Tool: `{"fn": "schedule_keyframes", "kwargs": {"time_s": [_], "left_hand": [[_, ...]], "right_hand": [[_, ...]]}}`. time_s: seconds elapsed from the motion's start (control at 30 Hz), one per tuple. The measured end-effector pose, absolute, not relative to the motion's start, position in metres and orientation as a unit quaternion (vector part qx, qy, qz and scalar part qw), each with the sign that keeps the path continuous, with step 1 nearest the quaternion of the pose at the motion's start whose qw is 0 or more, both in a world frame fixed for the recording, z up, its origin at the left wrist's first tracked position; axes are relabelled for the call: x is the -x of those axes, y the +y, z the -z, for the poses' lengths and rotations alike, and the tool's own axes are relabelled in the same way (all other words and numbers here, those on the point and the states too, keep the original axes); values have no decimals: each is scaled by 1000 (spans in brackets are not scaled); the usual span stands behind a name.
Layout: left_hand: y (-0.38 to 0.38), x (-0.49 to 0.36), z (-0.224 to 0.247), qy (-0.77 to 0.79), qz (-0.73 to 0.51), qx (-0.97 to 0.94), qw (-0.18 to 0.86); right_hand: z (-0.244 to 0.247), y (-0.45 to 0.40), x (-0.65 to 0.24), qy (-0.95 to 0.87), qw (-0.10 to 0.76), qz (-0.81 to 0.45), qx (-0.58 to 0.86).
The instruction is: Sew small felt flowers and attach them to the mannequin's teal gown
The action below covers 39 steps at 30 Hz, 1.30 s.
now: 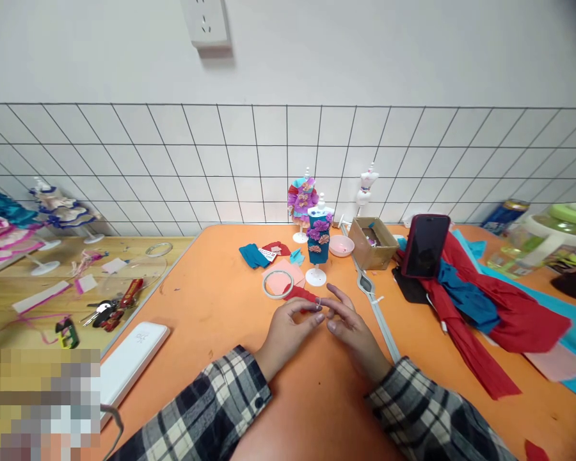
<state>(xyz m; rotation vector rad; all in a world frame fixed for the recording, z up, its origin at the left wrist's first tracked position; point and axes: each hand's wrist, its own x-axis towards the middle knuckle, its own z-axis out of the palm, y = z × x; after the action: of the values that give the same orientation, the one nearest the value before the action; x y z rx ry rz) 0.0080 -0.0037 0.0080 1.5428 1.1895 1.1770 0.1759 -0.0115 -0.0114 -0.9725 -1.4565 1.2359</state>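
Over the orange table, my left hand (290, 333) is closed in a pinch, thumb against fingers. A tiny pale thing shows at its fingertips, too small to name. A piece of red fabric (298, 294) lies just behind these fingers; whether they grip it I cannot tell. My right hand (355, 326) has its fingers apart, the index fingertip touching or almost touching the left fingertips. Beyond the hands, a roll of tape (278, 284) rests on pink paper (284, 269). A small dress form (319, 250) in a blue dress with purple and pink flowers stands upright behind them.
Further back are a second dressed form (301, 202), a pink bowl (341, 245) and a cardboard box (374, 243). On the right, a phone (427, 246) leans near red cloth (523, 314). A white power bank (134, 362) and keys (103, 312) are left.
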Motion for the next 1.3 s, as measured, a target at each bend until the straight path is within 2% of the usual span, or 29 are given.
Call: {"fn": "schedule_keyframes", "kwargs": {"time_s": [0.3,0.47,0.97,1.3], "left_hand": [[0,-6,-2,453,-494,-505,544],[1,-8,1,409,-522,-454,595],[0,-5,3,400,-525,-440,609],[-4,-9,-1,422,-451,-518,591]], "right_hand": [[9,-21,-172,-724,430,-318,436],[10,-26,-168,-761,419,-279,409],[13,-27,-167,-757,406,-310,408],[10,-13,-166,-602,524,-411,440]]}}
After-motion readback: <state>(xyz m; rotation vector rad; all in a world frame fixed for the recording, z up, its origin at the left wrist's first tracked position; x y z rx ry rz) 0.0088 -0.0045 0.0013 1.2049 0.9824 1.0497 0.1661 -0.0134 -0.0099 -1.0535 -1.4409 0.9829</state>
